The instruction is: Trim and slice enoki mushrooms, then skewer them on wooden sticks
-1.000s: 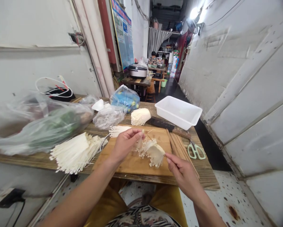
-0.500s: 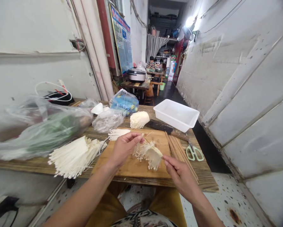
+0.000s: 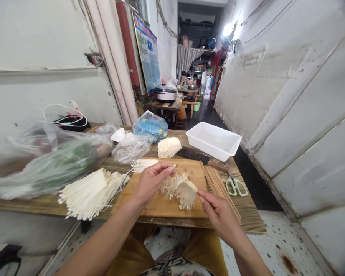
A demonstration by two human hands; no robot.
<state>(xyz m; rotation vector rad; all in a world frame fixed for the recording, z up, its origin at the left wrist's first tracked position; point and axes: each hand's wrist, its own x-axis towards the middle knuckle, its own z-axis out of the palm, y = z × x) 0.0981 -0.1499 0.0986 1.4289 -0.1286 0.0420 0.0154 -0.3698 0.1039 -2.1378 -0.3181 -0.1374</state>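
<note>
My right hand (image 3: 218, 212) pinches the lower end of a thin wooden skewer (image 3: 178, 173). A fan of enoki mushrooms (image 3: 186, 192) is threaded on it, hanging over the wooden cutting board (image 3: 152, 209). Close to the skewer's far tip, my left hand (image 3: 153, 182) has thumb and forefinger closed on a small pale piece of enoki mushroom (image 3: 174, 167); its fingers partly hide it. Left of the board lies a large spread bunch of enoki (image 3: 87, 193). A smaller cluster (image 3: 143, 165) rests at the board's far left edge.
Loose skewers (image 3: 218, 188) lie along the board's right side, beside green-handled scissors (image 3: 236, 186). A cleaver (image 3: 193, 154) and another enoki bundle (image 3: 169, 147) lie behind the board. Beyond stands a white plastic tub (image 3: 215, 140). Plastic bags (image 3: 60, 153) crowd the left. People sit far back.
Both hands stay in nearly the same place, with the skewered mushrooms shifted very slightly left and down. The camera view has moved a little.
</note>
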